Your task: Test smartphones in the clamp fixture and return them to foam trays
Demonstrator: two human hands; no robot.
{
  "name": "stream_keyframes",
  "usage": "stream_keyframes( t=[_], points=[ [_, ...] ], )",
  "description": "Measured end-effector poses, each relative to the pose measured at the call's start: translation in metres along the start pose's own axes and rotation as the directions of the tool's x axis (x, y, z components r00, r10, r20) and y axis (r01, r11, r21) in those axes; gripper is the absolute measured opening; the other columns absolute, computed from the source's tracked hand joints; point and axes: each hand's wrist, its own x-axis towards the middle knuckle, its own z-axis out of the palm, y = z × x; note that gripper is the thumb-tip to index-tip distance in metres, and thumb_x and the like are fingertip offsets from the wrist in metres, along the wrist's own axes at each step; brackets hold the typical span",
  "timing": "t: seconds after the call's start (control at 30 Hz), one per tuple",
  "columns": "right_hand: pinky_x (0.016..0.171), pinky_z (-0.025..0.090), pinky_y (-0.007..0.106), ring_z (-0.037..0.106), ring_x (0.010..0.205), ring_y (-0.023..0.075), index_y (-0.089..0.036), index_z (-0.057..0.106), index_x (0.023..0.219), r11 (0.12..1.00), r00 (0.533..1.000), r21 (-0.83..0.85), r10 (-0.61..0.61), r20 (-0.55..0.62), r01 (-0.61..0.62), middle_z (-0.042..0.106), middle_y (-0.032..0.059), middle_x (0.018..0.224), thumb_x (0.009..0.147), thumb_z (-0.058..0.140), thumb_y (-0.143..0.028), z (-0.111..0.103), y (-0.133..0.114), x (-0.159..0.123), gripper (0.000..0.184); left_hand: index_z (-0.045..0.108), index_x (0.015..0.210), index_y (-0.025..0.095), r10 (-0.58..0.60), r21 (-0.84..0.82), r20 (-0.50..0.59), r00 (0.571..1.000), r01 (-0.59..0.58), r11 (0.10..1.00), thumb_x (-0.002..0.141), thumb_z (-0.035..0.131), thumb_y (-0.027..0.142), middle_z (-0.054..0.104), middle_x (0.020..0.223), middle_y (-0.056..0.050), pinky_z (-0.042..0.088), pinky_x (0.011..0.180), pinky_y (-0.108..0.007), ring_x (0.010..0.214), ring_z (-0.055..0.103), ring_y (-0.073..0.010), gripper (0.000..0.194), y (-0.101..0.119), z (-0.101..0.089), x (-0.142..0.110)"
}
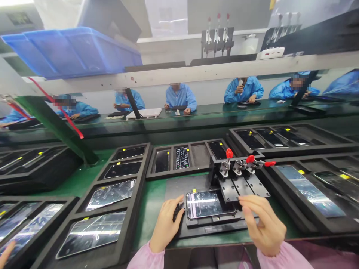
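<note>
My left hand [168, 224] sits at the left edge of the jig [213, 224], well apart from my right hand [265, 224], with the phone [210, 203] square between them and the clamps [238, 166] beyond; I cannot tell if either hand grips

Entry: black fixture [213, 224] on the green counter [148, 220], carrying one smartphone [207, 203], glossy screen up. Your left-hand grip [168, 224] sits against the fixture's left end; your right-hand grip [263, 224] is just beside the phone's right edge, fingers pinched. Behind the phone: red-handled toggle clamps [238, 166] on black plates. Either side: black foam trays [134, 209] of phones. Across the line: co-workers in blue smocks [181, 98].
</note>
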Motion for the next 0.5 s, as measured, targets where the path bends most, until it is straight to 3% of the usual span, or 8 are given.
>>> stream_keyframes(
  t=[0.13,0.33,0.4,0.5],
  points=[
    [0.081,0.051,0.037,0.06,0.09,0.0178,-0.02,0.062,0.091,0.995,0.999,-0.103,-0.006,-0.039,0.002,0.064,0.0036,0.094,0.074,0.057,-0.008,0.003,0.015,0.044,0.022,0.044,0.128,0.029,0.026,-0.019,0.025,0.999,-0.025,1.0,0.088,0.04,0.024,0.046,0.134,-0.005,0.036,0.104,-0.043,0.124,0.043,-0.0228,0.04,0.007,-0.001,0.001],
    [0.093,0.048,0.037,0.052,0.111,0.0194,-0.018,0.052,0.117,0.979,0.985,-0.203,0.012,0.175,0.024,0.052,0.0087,0.125,0.083,0.051,-0.026,0.032,0.028,0.103,0.035,0.041,0.13,0.031,-0.009,-0.071,0.123,0.992,0.018,0.997,0.09,0.035,0.027,0.034,0.143,-0.004,0.034,0.106,-0.041,0.128,0.037,-0.0221,0.04,0.025,0.002,-0.002],
    [0.093,0.047,0.035,0.054,0.109,0.0181,-0.016,0.052,0.117,0.974,0.974,-0.22,0.007,0.227,0.045,0.054,0.0087,0.121,0.085,0.049,-0.027,0.037,0.027,0.112,0.034,0.041,0.13,0.03,0.009,-0.05,0.138,0.99,-0.002,0.999,0.089,0.039,0.03,0.032,0.143,-0.005,0.035,0.105,-0.042,0.127,0.039,-0.0238,0.041,0.029,0.004,-0.002],
    [0.084,0.049,0.029,0.06,0.087,0.0132,-0.018,0.06,0.095,0.975,0.984,-0.215,-0.016,0.178,0.055,0.064,0.0038,0.095,0.083,0.052,-0.023,0.031,0.019,0.107,0.015,0.043,0.129,0.029,0.019,0.003,0.127,0.992,-0.02,1.0,0.087,0.044,0.032,0.034,0.142,-0.007,0.037,0.102,-0.042,0.124,0.041,-0.0255,0.042,0.031,0.005,-0.001]
  ],
)
